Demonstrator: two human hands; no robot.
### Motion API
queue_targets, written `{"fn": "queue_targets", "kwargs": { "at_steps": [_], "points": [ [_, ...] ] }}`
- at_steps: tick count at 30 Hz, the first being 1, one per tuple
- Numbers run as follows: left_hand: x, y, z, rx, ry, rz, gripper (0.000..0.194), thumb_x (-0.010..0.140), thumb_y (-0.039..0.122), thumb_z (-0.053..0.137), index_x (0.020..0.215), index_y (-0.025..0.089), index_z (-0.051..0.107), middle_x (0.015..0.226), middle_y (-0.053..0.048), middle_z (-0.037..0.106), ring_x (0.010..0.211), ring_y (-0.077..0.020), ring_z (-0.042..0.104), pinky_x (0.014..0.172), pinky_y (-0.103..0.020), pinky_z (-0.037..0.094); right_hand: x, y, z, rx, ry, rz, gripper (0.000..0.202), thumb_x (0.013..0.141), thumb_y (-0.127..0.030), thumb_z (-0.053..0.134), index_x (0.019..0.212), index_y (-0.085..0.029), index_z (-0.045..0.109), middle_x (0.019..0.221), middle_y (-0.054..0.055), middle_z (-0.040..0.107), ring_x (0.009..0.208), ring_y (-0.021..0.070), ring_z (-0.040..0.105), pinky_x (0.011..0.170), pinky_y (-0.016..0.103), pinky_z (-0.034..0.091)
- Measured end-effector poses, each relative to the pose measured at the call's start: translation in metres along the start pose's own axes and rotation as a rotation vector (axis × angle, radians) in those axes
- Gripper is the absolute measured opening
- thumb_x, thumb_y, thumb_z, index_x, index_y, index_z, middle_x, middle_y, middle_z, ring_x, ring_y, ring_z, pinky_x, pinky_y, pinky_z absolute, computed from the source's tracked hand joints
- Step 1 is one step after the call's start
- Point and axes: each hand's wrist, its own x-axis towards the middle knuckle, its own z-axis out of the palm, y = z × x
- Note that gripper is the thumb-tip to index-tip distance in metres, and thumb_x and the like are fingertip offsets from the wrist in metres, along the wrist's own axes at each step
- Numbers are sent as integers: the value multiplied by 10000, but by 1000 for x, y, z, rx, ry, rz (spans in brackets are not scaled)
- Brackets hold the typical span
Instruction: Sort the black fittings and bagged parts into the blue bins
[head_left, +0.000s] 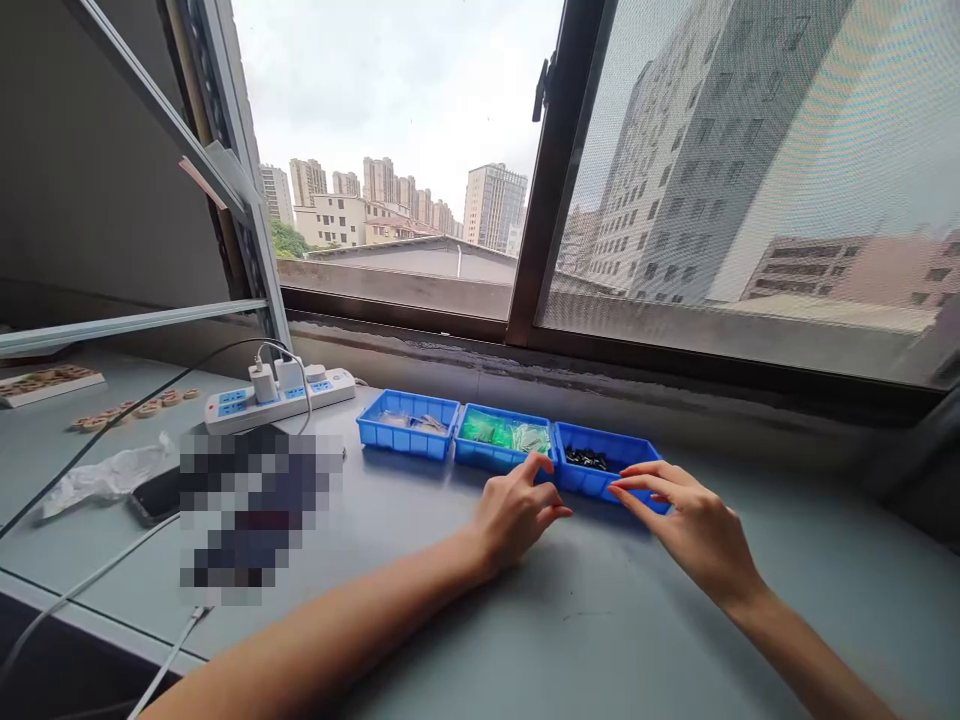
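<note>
My left hand [517, 515] is low over the table, in front of the middle blue bin [491, 455]. Its forefinger and thumb are apart, with nothing visible between them. My right hand [697, 530] is at the front edge of the right blue bin [589, 483], which holds small black pieces [586, 458]. The right thumb and fingertips come together in a pinch; whatever they may hold is too small to make out. Green and clear plastic packets [506, 433] lie in the middle bin. Small pale pieces [409, 421] are in the left blue bin [405, 440].
A white power strip [281, 400] with plugs and cables stands left of the bins. A dark phone [157, 495], crumpled plastic [109, 475] and round wooden-looking pieces [135, 408] lie farther left. A metal frame [259, 200] rises beside the window.
</note>
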Motion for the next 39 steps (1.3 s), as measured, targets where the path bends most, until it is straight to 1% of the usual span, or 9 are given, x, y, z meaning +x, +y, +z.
{"fn": "queue_targets", "kwargs": {
  "at_steps": [4,8,18,21,24,28,32,36,39],
  "points": [
    [0,1,0,12,2,-14,232,861,349,519,823,210,701,1057,-36,591,634,-83,579,526,-199,437,1,0,1,66,2,-21,529,828,-651,351,708,-272,700,834,13,694,611,146,641,455,230,462],
    [0,1,0,9,-7,-24,188,860,298,529,860,222,701,1068,-37,582,640,-87,581,535,-205,448,1,-3,0,103,-19,-47,516,851,-613,349,725,-249,694,833,34,690,630,155,650,481,236,483],
    [1,3,-5,15,-72,-44,115,816,270,590,875,233,681,1108,-29,556,697,-110,600,583,-227,487,-5,-5,5,98,-248,-236,376,871,-506,420,732,-282,688,900,13,692,761,168,674,580,243,523],
    [1,4,-5,13,-57,-42,149,826,318,576,883,226,679,1105,-33,559,686,-106,595,574,-224,482,-5,-5,2,52,-238,-269,366,869,-503,432,712,-282,679,902,2,694,747,158,669,575,236,510],
    [1,3,-3,15,-43,-35,188,853,337,535,892,224,680,1102,-35,563,663,-97,586,557,-218,471,-1,-2,-2,19,-118,-225,409,866,-540,405,709,-281,679,877,6,695,755,166,664,552,240,490],
    [0,1,-1,7,-35,-21,183,863,307,523,876,224,686,1094,-33,559,662,-88,580,573,-214,468,3,5,0,39,3,-42,498,864,-595,327,787,-258,686,907,39,701,822,206,659,616,288,497],
    [1,0,-1,-14,-25,-12,129,837,267,564,844,228,686,1101,-26,551,694,-91,589,584,-208,467,3,9,5,48,-69,115,533,838,-625,322,966,-249,677,915,49,720,825,251,662,691,365,498],
    [1,-1,0,-27,22,16,186,821,359,578,784,203,672,1093,-36,548,688,-97,588,575,-217,475,4,2,0,54,-115,151,513,827,-621,336,875,-256,694,779,41,726,736,247,663,637,344,489],
    [0,0,1,-36,75,51,272,856,405,509,784,185,652,1065,-52,550,697,-100,588,559,-210,478,5,-9,-9,86,-146,98,466,828,-591,368,868,-256,689,636,19,692,595,204,644,554,291,466]
  ]
}}
